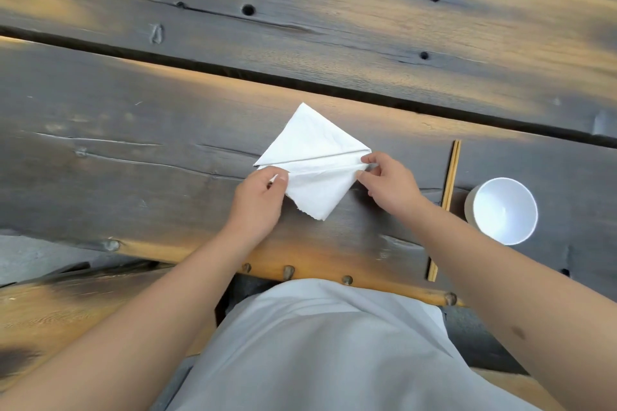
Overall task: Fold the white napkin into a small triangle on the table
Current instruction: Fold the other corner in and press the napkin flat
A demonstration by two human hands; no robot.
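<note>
Where it lies near the front edge of the dark plank table (133, 130), the white napkin (314, 160) makes a diamond with a diagonal crease running between its left and right corners — the far half flat, the near half slightly lifted and rumpled. At the left corner the left hand (258, 200) pinches the paper between thumb and curled fingers; at the right corner the right hand (389, 182) does the same, fingertips closed on the tip. To the right, well apart from the napkin, a pair of wooden chopsticks (447, 197) lies pointing away, and just beyond them stands a white bowl (502, 210) — its inside shows nothing but white. Bare boards stretch wide to the left and beyond the napkin.
</note>
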